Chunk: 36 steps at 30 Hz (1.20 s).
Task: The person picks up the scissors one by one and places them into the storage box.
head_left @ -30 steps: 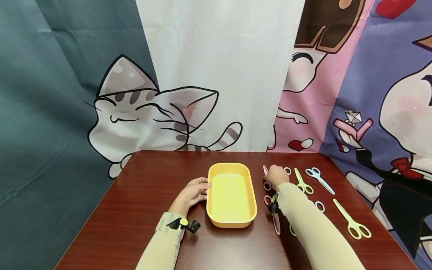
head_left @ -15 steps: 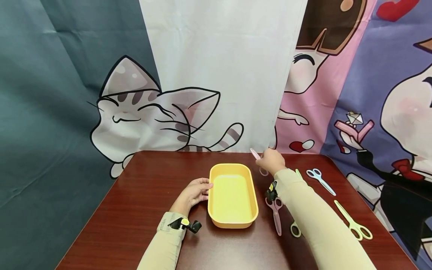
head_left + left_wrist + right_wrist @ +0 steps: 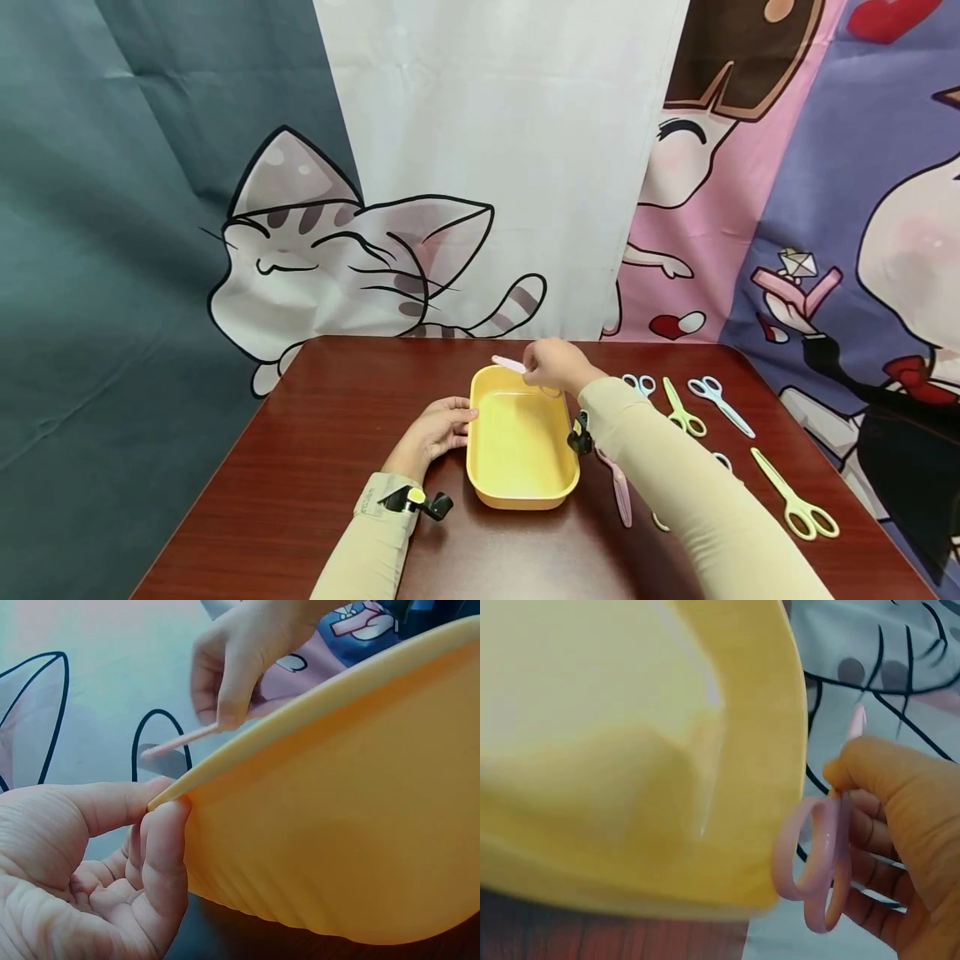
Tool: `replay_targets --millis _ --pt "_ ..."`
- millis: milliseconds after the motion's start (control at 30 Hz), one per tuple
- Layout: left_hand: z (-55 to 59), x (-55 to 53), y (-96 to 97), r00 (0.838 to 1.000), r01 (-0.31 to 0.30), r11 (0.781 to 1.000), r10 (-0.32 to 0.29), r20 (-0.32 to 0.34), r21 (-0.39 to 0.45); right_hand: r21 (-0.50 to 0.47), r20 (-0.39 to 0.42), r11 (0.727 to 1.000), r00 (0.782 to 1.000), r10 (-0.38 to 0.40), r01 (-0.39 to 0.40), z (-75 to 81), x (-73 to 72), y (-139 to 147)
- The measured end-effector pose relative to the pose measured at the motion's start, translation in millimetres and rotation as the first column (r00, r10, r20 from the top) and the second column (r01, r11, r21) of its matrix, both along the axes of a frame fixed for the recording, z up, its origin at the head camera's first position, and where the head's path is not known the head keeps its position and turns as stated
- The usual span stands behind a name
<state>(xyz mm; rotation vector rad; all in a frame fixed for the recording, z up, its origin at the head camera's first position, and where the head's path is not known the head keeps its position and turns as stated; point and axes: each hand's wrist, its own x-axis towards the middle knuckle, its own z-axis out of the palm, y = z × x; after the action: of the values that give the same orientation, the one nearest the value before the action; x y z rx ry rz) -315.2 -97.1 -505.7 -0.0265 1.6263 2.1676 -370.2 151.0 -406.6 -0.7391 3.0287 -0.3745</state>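
Note:
A yellow plastic tray (image 3: 523, 492) sits in the middle of the table with nothing lying in it. My left hand (image 3: 437, 429) pinches its left rim between thumb and fingers, as the left wrist view shows with the rim (image 3: 247, 750) running off to the right. Over the tray's far right corner, my right hand (image 3: 558, 365) holds a pair of pink scissors (image 3: 821, 847) near the middle, between thumb and fingers. In the right wrist view the handle loops hang beside the tray's edge; in the head view the blade points left.
Right of the tray lie another pair of pink scissors (image 3: 621, 496), green scissors (image 3: 681, 410), blue scissors (image 3: 722, 406) and yellow-green scissors (image 3: 795, 502). More blue handles (image 3: 638, 383) show behind the right forearm, which hides part of the group. A printed curtain (image 3: 480, 167) hangs behind the table.
My right hand has picked up the pink scissors from the table's far right part and carried them left over the tray. The left hand keeps its hold on the rim.

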Motion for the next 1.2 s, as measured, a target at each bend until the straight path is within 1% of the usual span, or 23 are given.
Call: replay_targets --millis 100,167,300,367,467,567,800,867,1000,1200 --pt "0.9 0.2 0.3 1.0 0.0 1.0 0.001 0.005 -0.008 0.027 -0.006 0.996 0.997 0.083 -0.083 -5.5 0.9 -8" --pt "1.3 0.6 0.4 1.0 -0.005 1.0 0.005 0.006 -0.012 0.048 0.005 0.992 0.993 0.118 -0.119 -9.2 1.7 -12" --pt "0.8 1.4 0.9 1.0 -0.011 1.0 0.01 -0.004 -0.016 0.1 0.031 0.981 0.986 0.164 -0.166 -19.7 2.7 -17" --pt "0.3 1.5 1.3 1.0 -0.012 1.0 0.012 -0.004 -0.016 0.121 0.043 0.976 0.984 0.174 -0.178 -26.0 3.0 -18" --pt "-0.2 1.4 1.6 1.0 -0.009 1.0 0.009 0.001 -0.013 0.133 0.058 0.976 0.984 0.166 -0.172 -35.8 2.8 -18" --pt "-0.3 0.8 1.7 1.0 -0.005 1.0 0.005 0.0 -0.022 0.148 0.046 0.974 0.985 0.164 -0.169 -43.7 1.7 -19" --pt "0.6 0.3 0.9 1.0 -0.005 0.999 0.005 -0.014 -0.04 0.184 0.006 0.957 0.974 0.227 -0.224 -60.2 -4.3 -21" --pt "0.8 0.6 1.1 1.0 -0.005 0.999 0.004 -0.016 -0.037 0.19 0.001 0.956 0.973 0.23 -0.226 -63.9 -5.3 -21" --pt "1.3 0.9 1.1 1.0 -0.007 1.0 0.006 -0.025 -0.03 0.197 0.004 0.957 0.976 0.218 -0.214 -65.1 -4.9 -24" --pt "1.2 0.7 1.8 1.0 -0.002 1.0 0.001 -0.013 -0.026 0.221 0.048 0.958 0.983 0.175 -0.181 -62.9 -1.6 -26"
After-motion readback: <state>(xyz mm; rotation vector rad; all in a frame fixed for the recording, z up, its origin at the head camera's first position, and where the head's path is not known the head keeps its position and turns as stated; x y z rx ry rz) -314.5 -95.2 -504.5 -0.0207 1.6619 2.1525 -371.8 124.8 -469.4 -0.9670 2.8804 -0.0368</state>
